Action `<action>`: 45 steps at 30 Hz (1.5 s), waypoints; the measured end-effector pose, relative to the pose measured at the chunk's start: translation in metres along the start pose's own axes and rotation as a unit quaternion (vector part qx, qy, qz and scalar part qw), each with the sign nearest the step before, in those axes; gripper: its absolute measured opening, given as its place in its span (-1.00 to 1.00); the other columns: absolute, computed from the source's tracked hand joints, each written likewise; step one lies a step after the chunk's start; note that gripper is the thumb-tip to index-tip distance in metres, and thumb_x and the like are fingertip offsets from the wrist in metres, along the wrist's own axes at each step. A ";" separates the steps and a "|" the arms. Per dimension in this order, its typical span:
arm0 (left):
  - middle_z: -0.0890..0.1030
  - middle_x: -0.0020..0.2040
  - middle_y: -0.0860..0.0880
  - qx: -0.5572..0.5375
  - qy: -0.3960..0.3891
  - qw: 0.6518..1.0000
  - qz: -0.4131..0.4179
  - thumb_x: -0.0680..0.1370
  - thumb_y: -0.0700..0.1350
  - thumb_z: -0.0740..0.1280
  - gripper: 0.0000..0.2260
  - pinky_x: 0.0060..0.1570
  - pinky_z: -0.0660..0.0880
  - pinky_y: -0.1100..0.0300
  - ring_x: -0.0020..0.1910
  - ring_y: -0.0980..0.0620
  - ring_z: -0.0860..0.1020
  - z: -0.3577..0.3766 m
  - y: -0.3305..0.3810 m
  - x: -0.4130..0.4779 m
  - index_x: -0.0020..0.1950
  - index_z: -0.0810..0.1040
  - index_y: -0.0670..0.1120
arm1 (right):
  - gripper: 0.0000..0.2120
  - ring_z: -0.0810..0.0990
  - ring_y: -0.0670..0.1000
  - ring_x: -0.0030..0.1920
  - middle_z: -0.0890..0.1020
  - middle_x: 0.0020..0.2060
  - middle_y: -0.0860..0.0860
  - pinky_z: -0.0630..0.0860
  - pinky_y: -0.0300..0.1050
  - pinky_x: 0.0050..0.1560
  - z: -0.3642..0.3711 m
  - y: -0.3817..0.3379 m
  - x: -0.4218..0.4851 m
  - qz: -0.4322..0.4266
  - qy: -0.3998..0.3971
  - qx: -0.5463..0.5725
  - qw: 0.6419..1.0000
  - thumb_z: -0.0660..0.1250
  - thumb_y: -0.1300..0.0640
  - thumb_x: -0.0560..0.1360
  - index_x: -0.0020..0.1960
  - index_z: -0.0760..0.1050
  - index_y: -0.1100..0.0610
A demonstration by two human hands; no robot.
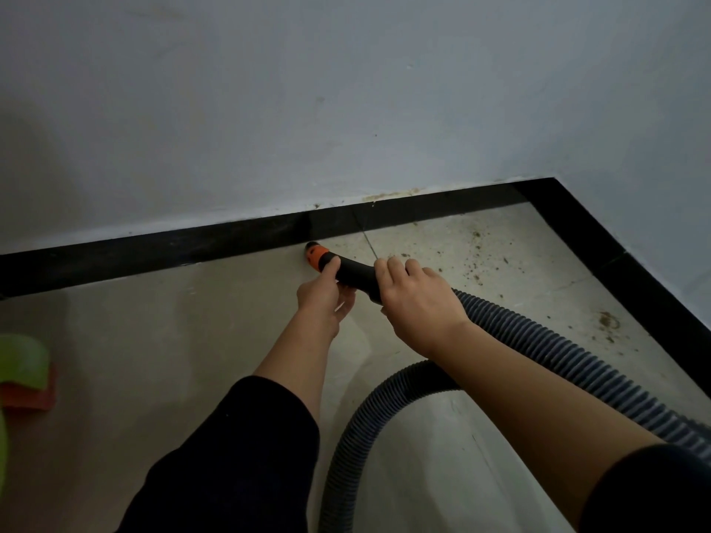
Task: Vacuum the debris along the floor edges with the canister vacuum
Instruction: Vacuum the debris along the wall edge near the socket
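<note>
Sleeves (pixel 238 455) of dark cloth fill the bottom of the frame, with bare forearms reaching up toward the centre. At the left edge sits a blurred green and orange object (pixel 23 363). Grey ribbed hose (pixel 538 340) loops over the pale tiled floor (pixel 154 340) at lower right, seemingly slack enough to let the nozzle travel. At centre the right hand (pixel 417 302) wraps its fingers over the rear of the black nozzle tube (pixel 352 269), likely giving push and direction. The left hand (pixel 325 298), just left of it, grips the tube nearer the front, probably to steady the aim. The orange tip (pixel 315 252) sits low at the foot of the black baseboard (pixel 154 251), where dirt gathers. Brown debris (pixel 481 259) lies scattered toward the right corner, not yet cleared. A plain white wall (pixel 346 90) fills the upper frame.
</note>
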State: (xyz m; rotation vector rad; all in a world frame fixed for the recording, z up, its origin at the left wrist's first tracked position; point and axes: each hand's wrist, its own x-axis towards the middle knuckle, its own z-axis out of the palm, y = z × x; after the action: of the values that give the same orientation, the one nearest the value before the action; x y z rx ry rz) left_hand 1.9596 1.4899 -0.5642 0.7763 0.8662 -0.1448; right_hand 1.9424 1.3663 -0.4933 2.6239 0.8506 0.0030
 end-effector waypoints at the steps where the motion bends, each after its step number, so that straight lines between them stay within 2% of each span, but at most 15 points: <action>1: 0.62 -0.07 -0.14 -0.004 0.002 1.000 0.001 0.58 -0.05 0.36 -0.68 -0.17 0.57 0.19 -0.04 -0.03 0.63 -0.001 0.000 0.000 0.25 0.48 -0.19 | -0.49 0.47 0.09 0.11 0.45 0.21 0.13 0.44 -0.07 0.08 0.000 -0.001 0.001 -0.002 0.001 0.000 1.000 0.28 0.11 0.57 0.42 0.19 0.23; 7: 0.62 -0.02 -0.20 -0.039 0.001 0.999 0.005 0.58 -0.07 0.37 -0.66 -0.04 0.59 0.13 0.03 -0.09 0.63 -0.009 0.003 0.002 0.28 0.47 -0.21 | -0.50 0.47 0.09 0.13 0.44 0.23 0.13 0.44 -0.07 0.11 -0.004 -0.004 0.003 -0.020 0.013 -0.002 1.000 0.26 0.12 0.58 0.44 0.17 0.24; 18: 0.63 -0.06 -0.16 -0.008 0.028 0.999 0.032 0.60 -0.07 0.34 -0.65 -0.22 0.57 0.20 -0.05 -0.05 0.64 -0.036 0.019 -0.017 0.31 0.46 -0.22 | -0.49 0.47 0.08 0.11 0.45 0.20 0.11 0.45 -0.06 0.13 -0.010 -0.024 0.007 -0.046 0.028 0.027 0.998 0.31 0.13 0.55 0.41 0.20 0.21; 22: 0.59 -0.03 -0.17 -0.023 0.058 0.997 0.042 0.60 -0.08 0.34 -0.62 -0.22 0.57 0.20 -0.11 -0.05 0.62 -0.036 0.017 -0.029 0.35 0.43 -0.23 | -0.48 0.47 0.09 0.14 0.45 0.22 0.13 0.44 -0.06 0.16 -0.011 -0.027 0.003 -0.063 0.041 0.032 0.997 0.31 0.13 0.56 0.42 0.19 0.23; 26: 0.59 0.09 -0.20 -0.039 0.093 0.993 0.059 0.59 -0.07 0.35 -0.62 -0.22 0.58 0.19 -0.11 -0.05 0.62 -0.043 0.017 -0.030 0.35 0.43 -0.22 | -0.47 0.47 0.10 0.16 0.45 0.23 0.13 0.43 -0.05 0.19 -0.012 -0.033 0.003 -0.079 0.059 0.047 0.994 0.32 0.13 0.55 0.43 0.19 0.23; 30: 0.60 0.04 -0.19 -0.028 0.113 0.991 0.072 0.59 -0.04 0.35 -0.61 -0.19 0.57 0.18 -0.04 -0.06 0.62 -0.047 0.011 -0.026 0.33 0.44 -0.23 | -0.47 0.48 0.11 0.16 0.45 0.23 0.14 0.43 -0.04 0.18 -0.007 -0.037 0.003 -0.075 0.061 0.057 0.994 0.33 0.15 0.54 0.42 0.20 0.23; 33: 0.59 -0.08 -0.16 -0.033 0.099 0.992 0.070 0.58 -0.07 0.37 -0.63 -0.18 0.58 0.17 -0.12 -0.05 0.62 -0.045 0.012 -0.023 0.30 0.45 -0.23 | -0.47 0.47 0.12 0.17 0.44 0.24 0.15 0.42 -0.03 0.19 -0.004 -0.035 0.001 -0.060 0.056 0.060 0.995 0.31 0.15 0.55 0.43 0.19 0.23; 45: 0.62 -0.07 -0.14 0.003 0.063 0.996 0.059 0.57 -0.05 0.37 -0.68 -0.24 0.55 0.19 -0.09 -0.03 0.63 -0.014 -0.006 -0.014 0.24 0.48 -0.19 | -0.46 0.48 0.12 0.13 0.44 0.21 0.17 0.44 -0.03 0.16 0.003 -0.012 -0.011 -0.014 0.020 0.032 0.999 0.29 0.21 0.53 0.43 0.17 0.28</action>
State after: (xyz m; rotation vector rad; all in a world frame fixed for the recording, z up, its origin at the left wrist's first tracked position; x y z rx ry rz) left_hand 1.9389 1.4924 -0.5625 0.8472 0.9365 0.0062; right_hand 1.9275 1.3680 -0.4989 2.6798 0.9153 0.0207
